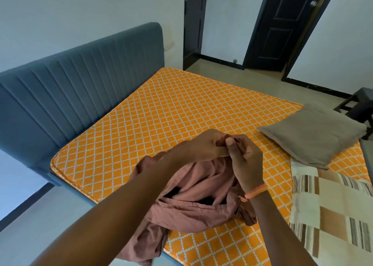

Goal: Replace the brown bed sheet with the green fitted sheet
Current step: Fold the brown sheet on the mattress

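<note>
While both are meeting above the bed:
Hands: left hand (203, 146) and right hand (245, 160), fingers pinching one brown sheet (193, 201), bunching on the mattress (161, 112).
Folded cloths: two, one taupe (314, 132), one striped (333, 211) running off-frame.
Doors: two, tops cut off.

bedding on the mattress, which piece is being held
The crumpled reddish-brown sheet: both hands pinch its top edge, while the folded grey-beige pillowcase-like piece and striped patchwork cover lie untouched.
</note>
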`<state>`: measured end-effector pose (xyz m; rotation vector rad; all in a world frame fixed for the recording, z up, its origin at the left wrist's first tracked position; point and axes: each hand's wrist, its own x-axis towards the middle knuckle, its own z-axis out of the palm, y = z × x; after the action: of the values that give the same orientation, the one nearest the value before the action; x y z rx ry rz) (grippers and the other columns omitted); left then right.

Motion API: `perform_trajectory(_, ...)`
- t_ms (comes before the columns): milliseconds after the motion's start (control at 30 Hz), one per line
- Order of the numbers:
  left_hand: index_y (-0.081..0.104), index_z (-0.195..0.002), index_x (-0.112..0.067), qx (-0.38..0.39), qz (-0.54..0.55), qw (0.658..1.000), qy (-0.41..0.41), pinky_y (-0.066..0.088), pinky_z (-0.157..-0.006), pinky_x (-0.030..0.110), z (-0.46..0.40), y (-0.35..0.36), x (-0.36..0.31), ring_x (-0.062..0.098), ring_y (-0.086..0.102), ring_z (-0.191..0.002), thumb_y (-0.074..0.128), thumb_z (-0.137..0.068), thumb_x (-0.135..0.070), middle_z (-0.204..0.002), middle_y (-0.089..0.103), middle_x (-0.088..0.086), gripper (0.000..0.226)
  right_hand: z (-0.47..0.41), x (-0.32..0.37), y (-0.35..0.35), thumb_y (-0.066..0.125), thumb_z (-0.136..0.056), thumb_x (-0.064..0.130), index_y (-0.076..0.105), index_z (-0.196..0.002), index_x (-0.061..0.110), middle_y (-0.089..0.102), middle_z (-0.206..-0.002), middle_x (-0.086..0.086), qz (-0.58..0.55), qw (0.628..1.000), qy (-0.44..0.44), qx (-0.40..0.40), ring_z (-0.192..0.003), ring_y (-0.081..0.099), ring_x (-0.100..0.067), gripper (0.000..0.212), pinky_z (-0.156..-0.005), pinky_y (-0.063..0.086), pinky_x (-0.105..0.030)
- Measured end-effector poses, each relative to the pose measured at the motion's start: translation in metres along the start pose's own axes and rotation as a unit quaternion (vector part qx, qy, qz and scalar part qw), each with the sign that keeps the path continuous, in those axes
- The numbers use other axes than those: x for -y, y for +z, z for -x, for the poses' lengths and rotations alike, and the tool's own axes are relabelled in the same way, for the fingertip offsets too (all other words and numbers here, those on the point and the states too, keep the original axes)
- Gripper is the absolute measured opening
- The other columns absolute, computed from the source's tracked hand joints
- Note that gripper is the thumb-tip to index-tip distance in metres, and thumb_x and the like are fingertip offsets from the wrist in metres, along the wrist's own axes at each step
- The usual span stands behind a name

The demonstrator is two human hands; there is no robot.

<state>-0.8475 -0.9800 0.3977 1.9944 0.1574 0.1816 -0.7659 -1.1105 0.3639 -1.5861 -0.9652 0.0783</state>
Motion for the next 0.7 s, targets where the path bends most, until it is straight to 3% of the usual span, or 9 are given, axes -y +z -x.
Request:
perform_trajectory(67,0.062,-0.079,0.008,-0.014,-0.023,1.0,-0.009,0.036,-0.057,0.028,0.004,-0.001,0.003,0.011,0.044,-0.053,0.065,-0.095,-0.014,-0.058,0.054,0.015,0.027,-0.002,-0.001,-0.001,0.049,-0.091,0.067,0.057,-0.073,0.019,0.054,-0.061,0.002,0.074,0.997,-0.033,0.002,-0.058,0.054,-0.011,0.052,-0.052,0.039,-0.022)
perform_trajectory(133,0.064,-0.074,-0.012,-0.047,-0.026,0.999,-0.002,0.04,-0.057,0.027,0.009,0.002,0.008,0.004,0.048,-0.052,0.071,-0.091,-0.017,-0.056,0.056,-0.008,0.019,-0.005,-0.004,-0.003,0.052,-0.091,0.063,0.044,-0.065,0.026,0.04,-0.052,0.004,0.118,0.992,-0.039,-0.01,-0.049,0.042,-0.014,0.046,-0.048,0.027,-0.018)
perform_trajectory(200,0.062,-0.081,-0.026,-0.069,-0.057,0.996,-0.009,0.049,-0.06,0.035,0.016,0.004,0.019,0.004,0.059,-0.064,0.081,-0.081,-0.028,-0.071,0.063,-0.011,0.019,-0.007,-0.005,-0.01,0.058,-0.091,0.054,0.032,-0.061,0.025,0.028,-0.051,0.001,0.144,0.988,-0.041,-0.042,-0.049,0.031,-0.018,0.049,-0.048,0.021,-0.021)
perform_trajectory(333,0.066,-0.077,-0.009,-0.025,-0.185,0.982,-0.028,0.042,-0.053,0.036,0.025,0.007,0.054,0.01,0.054,-0.056,0.079,-0.079,-0.041,-0.066,0.062,0.002,0.034,-0.011,-0.008,-0.034,0.063,-0.09,0.05,0.036,-0.057,0.004,0.031,-0.051,-0.013,0.136,0.986,-0.021,-0.098,-0.051,0.028,-0.022,0.062,-0.051,0.027,-0.034)
perform_trajectory(433,0.06,-0.063,-0.02,-0.012,-0.229,0.972,-0.056,0.041,-0.053,0.035,0.026,0.009,0.073,0.007,0.054,-0.056,0.076,-0.08,-0.042,-0.06,0.058,-0.002,0.031,-0.02,0.0,-0.058,0.063,-0.088,0.05,0.041,-0.054,0.021,0.033,-0.05,0.002,0.071,0.984,0.006,-0.165,-0.053,0.026,-0.008,0.05,-0.053,0.028,-0.038)
perform_trajectory(500,0.058,-0.064,-0.027,0.004,-0.269,0.96,-0.083,0.046,-0.062,0.033,0.026,0.007,0.094,0.009,0.061,-0.079,0.073,-0.083,-0.042,-0.08,0.064,-0.001,0.029,-0.027,0.001,-0.079,0.063,-0.088,0.048,0.042,-0.052,0.035,0.033,-0.049,0.011,0.038,0.975,0.025,-0.217,-0.053,0.025,-0.003,0.043,-0.055,0.024,-0.03)
perform_trajectory(567,0.067,-0.08,-0.017,-0.009,-0.308,0.943,-0.124,0.05,-0.065,0.035,0.025,0.006,0.107,0.02,0.063,-0.088,0.064,-0.087,-0.049,-0.11,0.067,0.01,0.032,-0.031,-0.005,-0.098,0.063,-0.088,0.051,0.04,-0.054,0.037,0.031,-0.052,0.015,0.006,0.963,0.045,-0.265,-0.057,0.026,-0.001,0.044,-0.058,0.025,-0.027)
perform_trajectory(633,0.073,-0.092,-0.005,-0.063,-0.3,0.946,-0.107,0.038,-0.057,0.024,0.022,0.008,0.106,0.027,0.065,-0.083,0.062,-0.093,-0.031,-0.111,0.07,0.016,0.028,-0.032,-0.017,-0.112,0.063,-0.09,0.053,0.035,-0.057,0.033,0.03,-0.058,0.016,-0.014,0.953,0.062,-0.295,-0.062,0.028,-0.001,0.047,-0.062,0.028,-0.025)
perform_trajectory(700,0.074,-0.09,0.005,-0.149,-0.256,0.953,-0.065,0.029,-0.057,0.016,0.019,0.008,0.096,0.028,0.067,-0.082,0.062,-0.089,0.002,-0.089,0.074,0.015,0.012,-0.03,-0.03,-0.12,0.062,-0.093,0.047,0.03,-0.059,0.03,0.028,-0.06,0.013,-0.018,0.944,0.083,-0.32,-0.061,0.028,-0.002,0.049,-0.062,0.028,-0.027)
